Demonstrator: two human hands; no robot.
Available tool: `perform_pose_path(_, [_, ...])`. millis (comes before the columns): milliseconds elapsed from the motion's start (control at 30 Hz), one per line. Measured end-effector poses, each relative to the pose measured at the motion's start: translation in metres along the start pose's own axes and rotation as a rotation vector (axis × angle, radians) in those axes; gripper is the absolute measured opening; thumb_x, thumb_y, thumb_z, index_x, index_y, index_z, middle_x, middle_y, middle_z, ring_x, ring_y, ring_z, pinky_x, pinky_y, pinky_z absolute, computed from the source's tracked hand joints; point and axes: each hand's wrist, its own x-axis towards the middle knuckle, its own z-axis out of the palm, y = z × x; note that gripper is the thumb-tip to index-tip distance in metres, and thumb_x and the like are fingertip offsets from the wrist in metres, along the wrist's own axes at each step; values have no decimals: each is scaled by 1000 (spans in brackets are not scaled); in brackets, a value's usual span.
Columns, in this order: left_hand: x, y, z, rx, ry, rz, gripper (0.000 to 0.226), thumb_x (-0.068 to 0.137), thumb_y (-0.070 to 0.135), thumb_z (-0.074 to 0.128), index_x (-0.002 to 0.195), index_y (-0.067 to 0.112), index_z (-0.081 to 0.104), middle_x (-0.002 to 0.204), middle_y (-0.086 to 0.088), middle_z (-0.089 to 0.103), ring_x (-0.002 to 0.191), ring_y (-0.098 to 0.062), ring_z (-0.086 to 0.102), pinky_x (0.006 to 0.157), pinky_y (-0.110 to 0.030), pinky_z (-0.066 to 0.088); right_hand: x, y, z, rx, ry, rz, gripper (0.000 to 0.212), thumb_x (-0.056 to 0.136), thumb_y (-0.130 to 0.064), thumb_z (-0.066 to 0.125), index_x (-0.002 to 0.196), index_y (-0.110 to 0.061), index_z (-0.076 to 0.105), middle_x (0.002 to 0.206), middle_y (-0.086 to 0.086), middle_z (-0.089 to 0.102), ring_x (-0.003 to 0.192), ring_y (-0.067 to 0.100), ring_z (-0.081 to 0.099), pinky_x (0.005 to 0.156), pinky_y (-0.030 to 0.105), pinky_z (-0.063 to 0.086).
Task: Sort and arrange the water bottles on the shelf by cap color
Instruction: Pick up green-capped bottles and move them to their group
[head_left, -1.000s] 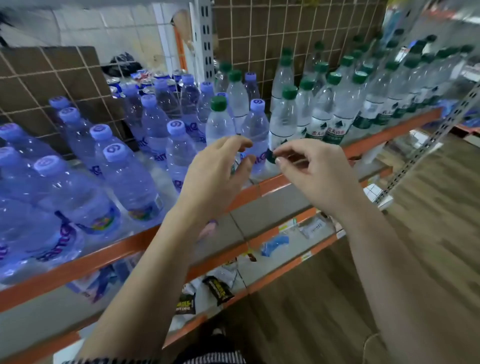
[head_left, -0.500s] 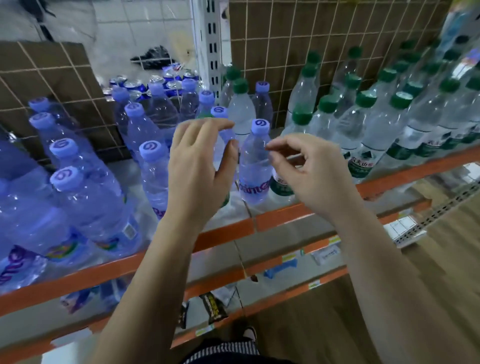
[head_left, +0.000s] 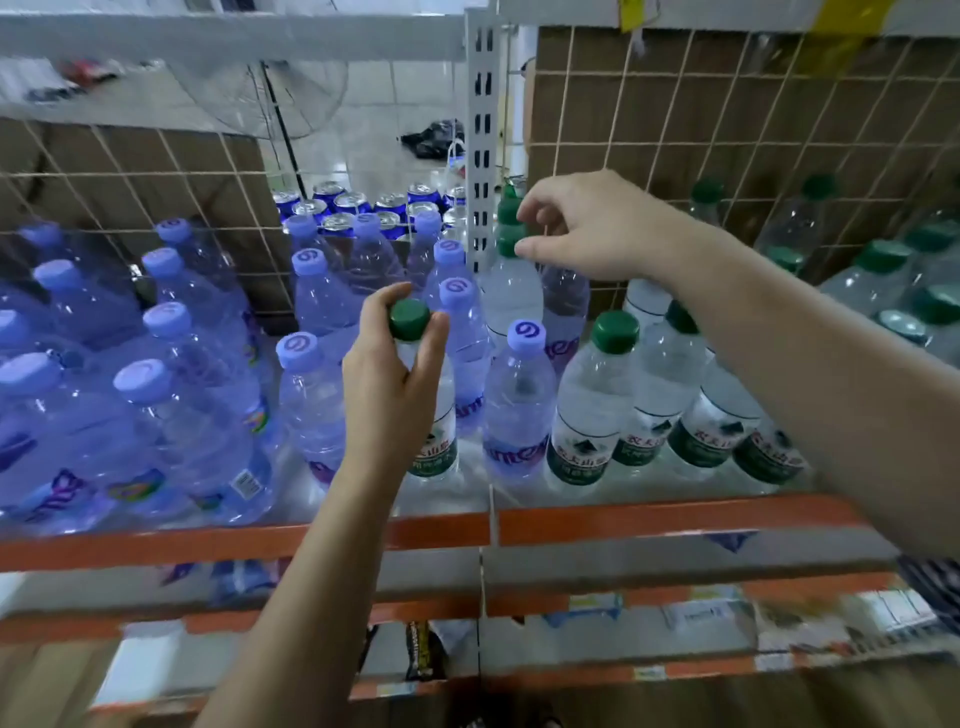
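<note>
"Green, entry one: left hand (head_left: 395, 384), fingers and thumb wrapped round the neck of a green-capped bottle (head_left: 409, 318), just under the cap."

"Location of item?"

"Standing on the shelf (head_left: 649, 515), left of the white upright (head_left: 480, 130), with purple-capped bottles (head_left: 519, 395) close on either side. Misfiled, I'd judge. A neck grip suits lifting it straight up out of a tight row (little else of it is reachable)."

"Entry two?"

"Right hand (head_left: 587, 228), reaching to the back beside the upright. Forefinger and thumb are curled either side of the cap of a second green-capped bottle (head_left: 505, 245). Whether they have closed on it, I cannot tell."

"Destination for both?"

"Probably the green-capped group (head_left: 597, 415), right of the upright, labels facing front. Purple caps keep the left bay, so both strays sit on the wrong side or at the border."

"Sundry?"

"Blue cans (head_left: 353, 202) behind the purple stock, and wire mesh (head_left: 727, 130) backing the shelf."
</note>
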Motion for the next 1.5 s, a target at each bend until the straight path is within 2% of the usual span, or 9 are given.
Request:
perform_pose_path(167, [-4, -5, 5, -22, 66, -59, 37, 90, 51, 56, 90, 15, 62, 77, 6, 64, 71, -7, 56, 66, -15, 39, 44, 18, 10, -30, -207, -54, 58, 90, -47, 63, 134, -10, 54, 129, 9, 60, 112, 25, 58, 93, 33, 48])
perform_pose_path(400, [5, -10, 6, 3, 36, -58, 38, 91, 54, 52, 86, 17, 59, 71, 3, 61, 66, 0, 53, 61, -11, 37, 64, 33, 38, 2, -176, -97, 45, 85, -45, 70, 103, -4, 61, 94, 12, 62, 82, 25, 57, 59, 29, 38])
perform_pose_path(600, [42, 8, -8, -63, 57, 36, 33, 88, 58, 48, 83, 27, 60, 72, 8, 64, 66, 0, 55, 63, -13, 39, 64, 37, 23, 56, -149, -100, 35, 84, -47, 70, 86, -14, 59, 79, 4, 58, 71, 19, 55, 54, 29, 37])
perform_pose_path(700, [74, 35, -17, -96, 63, 116, 27, 89, 57, 50, 72, 37, 56, 65, 14, 61, 62, 0, 55, 66, -23, 45, 55, 38, 1, 111, -75, -94, 37, 84, -48, 70, 88, -12, 61, 81, 4, 59, 70, 17, 55, 56, 29, 37])
perform_pose_path(867, [123, 87, -12, -222, -61, 163, 40, 85, 61, 56, 73, 23, 61, 66, -1, 69, 70, -35, 67, 74, -57, 55, 27, 54, -45, 392, 101, -24, 39, 84, -45, 71, 94, -8, 65, 91, 19, 68, 81, 32, 64, 77, 44, 53])
perform_pose_path(967, [143, 121, 6, -256, -140, 253, 40, 87, 58, 56, 70, 23, 63, 68, -4, 71, 68, -37, 67, 74, -56, 56, 11, 70, -67, 570, 235, 27, 43, 89, -44, 65, 107, -5, 62, 105, 23, 67, 88, 34, 66, 83, 53, 53])
perform_pose_path(1067, [152, 158, 34, -265, -172, 322, 41, 90, 55, 53, 69, 21, 62, 63, 1, 71, 66, -37, 66, 69, -48, 55, 0, 90, -87, 802, 373, 65, 31, 97, -36, 57, 113, -10, 58, 101, 6, 67, 89, 16, 68, 75, 36, 58])
perform_pose_path(1200, [160, 200, 79, -260, -238, 385, 58, 92, 54, 52, 83, -3, 60, 63, -2, 72, 63, -38, 66, 56, -42, 53, -15, 137, -118, 811, 554, 122, 28, 98, -44, 51, 109, -18, 54, 105, 5, 64, 94, 16, 60, 92, 39, 51])
perform_pose_path(1500, [159, 288, 210, -357, -281, 346, 42, 93, 57, 51, 75, 19, 58, 63, 2, 70, 70, -35, 69, 64, -32, 54, -57, 282, -199, 818, 751, 48, 23, 91, -45, 52, 94, -24, 45, 76, 1, 72, 82, 26, 68, 86, 55, 54])
